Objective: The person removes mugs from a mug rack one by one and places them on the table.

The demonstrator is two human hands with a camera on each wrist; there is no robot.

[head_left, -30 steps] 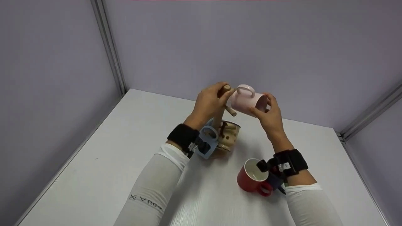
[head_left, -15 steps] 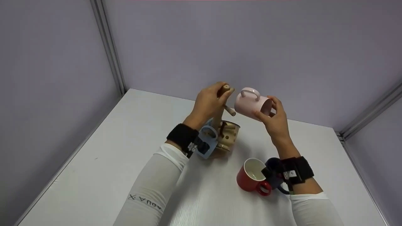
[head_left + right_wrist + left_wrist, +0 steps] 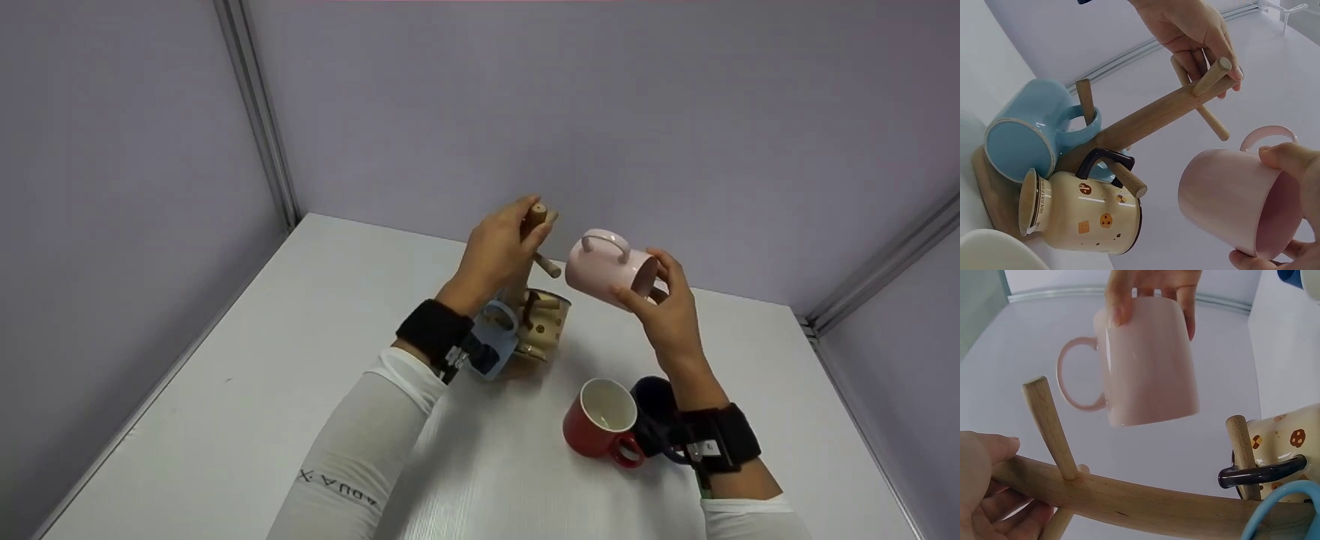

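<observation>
Lying sideways, pink mug [image 3: 609, 268] in right hand's [image 3: 667, 315] clamped grip, handle up, mouth rightward.

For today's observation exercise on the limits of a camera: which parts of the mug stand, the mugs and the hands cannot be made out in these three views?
- Wooden mug stand: base hidden by blue mug and cream mug, right wrist view.
- Dark mug: mostly behind right wrist strap, head view.
- Right hand: cut off by the top edge, left wrist view.
- Pink mug: inside unseen, left wrist view.
- Left hand: palm cropped, left wrist view.
</observation>
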